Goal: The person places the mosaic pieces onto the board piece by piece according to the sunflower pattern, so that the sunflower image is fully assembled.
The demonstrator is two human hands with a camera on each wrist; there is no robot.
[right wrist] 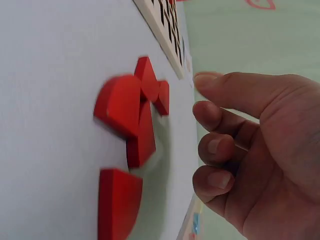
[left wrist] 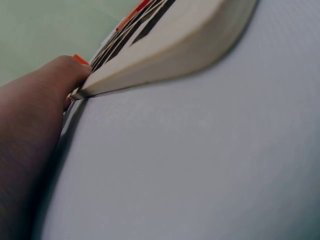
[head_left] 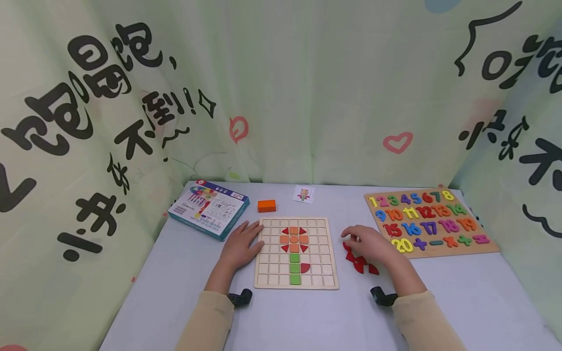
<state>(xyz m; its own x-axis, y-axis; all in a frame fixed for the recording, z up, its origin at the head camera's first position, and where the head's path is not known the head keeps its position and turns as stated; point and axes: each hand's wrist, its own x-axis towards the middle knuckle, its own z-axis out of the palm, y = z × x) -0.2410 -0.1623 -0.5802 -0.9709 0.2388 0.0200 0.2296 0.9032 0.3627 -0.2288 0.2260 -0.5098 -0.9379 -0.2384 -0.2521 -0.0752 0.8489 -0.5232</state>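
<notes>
A wooden grid board (head_left: 272, 279) lies at the middle of the table. Orange squares (head_left: 293, 247), red triangles (head_left: 285, 248), green squares (head_left: 294, 268) and one red quarter-round piece (head_left: 305, 268) sit in its cells. My left hand (head_left: 240, 244) rests against the board's left edge, fingers extended and thumb (left wrist: 67, 75) touching the rim. To the right of the board, my right hand (head_left: 366, 243) hovers over several loose red quarter-round pieces (right wrist: 120, 102). Its fingers are loosely bent, with thumb and index tip apart and nothing between them in the right wrist view.
An orange block stack (head_left: 266, 206) and a small pattern card (head_left: 303, 194) lie behind the board. The blue puzzle box (head_left: 208, 207) is at the back left. A number board (head_left: 432, 222) takes up the back right. Curtains (head_left: 333, 97) enclose the table.
</notes>
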